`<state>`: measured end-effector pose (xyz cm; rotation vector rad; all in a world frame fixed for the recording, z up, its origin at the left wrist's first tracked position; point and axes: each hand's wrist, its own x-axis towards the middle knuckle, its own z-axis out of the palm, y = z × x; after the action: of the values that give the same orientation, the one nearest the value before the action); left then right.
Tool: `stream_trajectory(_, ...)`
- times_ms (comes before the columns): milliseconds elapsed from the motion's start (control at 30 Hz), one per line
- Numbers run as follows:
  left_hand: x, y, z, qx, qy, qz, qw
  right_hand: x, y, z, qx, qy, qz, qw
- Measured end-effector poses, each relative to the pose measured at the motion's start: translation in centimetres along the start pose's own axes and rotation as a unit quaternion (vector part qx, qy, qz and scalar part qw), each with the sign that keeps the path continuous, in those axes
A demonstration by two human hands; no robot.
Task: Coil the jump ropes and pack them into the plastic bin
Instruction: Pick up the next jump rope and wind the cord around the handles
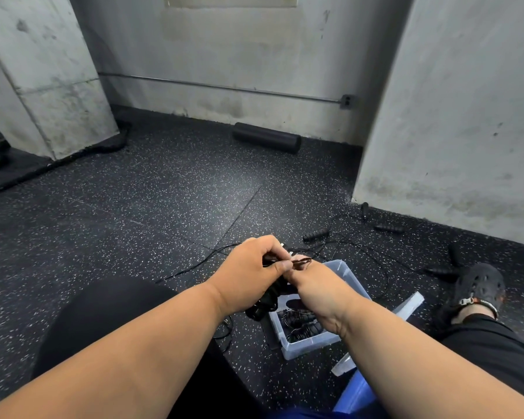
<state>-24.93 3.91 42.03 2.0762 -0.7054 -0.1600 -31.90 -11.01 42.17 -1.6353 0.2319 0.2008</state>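
Note:
My left hand point(253, 272) grips a black jump rope bundle point(263, 302) whose handles hang below the fist. My right hand point(312, 287) pinches the thin rope cord point(301, 263) right beside the left thumb, above the clear plastic bin point(303, 347). Inside the bin lie two coiled ropes point(300, 323). A loose stretch of the cord point(200, 263) trails off over the floor to the left. More uncoiled ropes with black handles point(315, 235) lie on the floor behind the bin.
The bin's clear lid point(406, 303) lies to its right, by my foot in a black clog point(478, 290). A black foam roller point(266, 137) rests against the far wall. Concrete walls close in on the left and right. Something blue point(357, 394) sits under my right forearm.

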Motion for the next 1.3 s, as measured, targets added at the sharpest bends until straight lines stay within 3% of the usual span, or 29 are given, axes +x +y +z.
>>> stream_trajectory(167,-0.4,0.9,-0.7,-0.128,0.022,-0.032,0.991,0.2,0.3,-0.5,0.027,0.019,0.040,0.999)
stream_trajectory(367,-0.9,0.9,-3.0,0.056,-0.051,-0.051,0.996,0.6,0.2,-1.8,-0.020,0.043,0.059,0.997)
stream_trajectory(667,-0.5,0.9,-2.1,0.238,-0.123,0.001,0.964,0.7,0.6,-2.1,-0.031,0.008,0.116,0.993)
stream_trajectory(867,-0.4,0.4,-1.1,0.230,-0.136,-0.013,0.963,0.9,0.1,-3.0,-0.057,-0.035,0.142,0.988)
stream_trajectory(1000,-0.7,0.6,-0.4,0.227,-0.114,-0.004,0.967,0.9,0.8,-3.2,-0.101,-0.041,0.117,0.987)
stream_trajectory(1167,-0.4,0.3,-0.4,0.243,-0.078,0.027,0.966,1.0,0.8,-3.4,-0.070,-0.012,0.071,0.995)
stream_trajectory(1300,-0.4,0.4,-0.5,0.231,-0.072,0.020,0.970,1.0,0.4,-4.0,-0.078,-0.042,0.063,0.994)
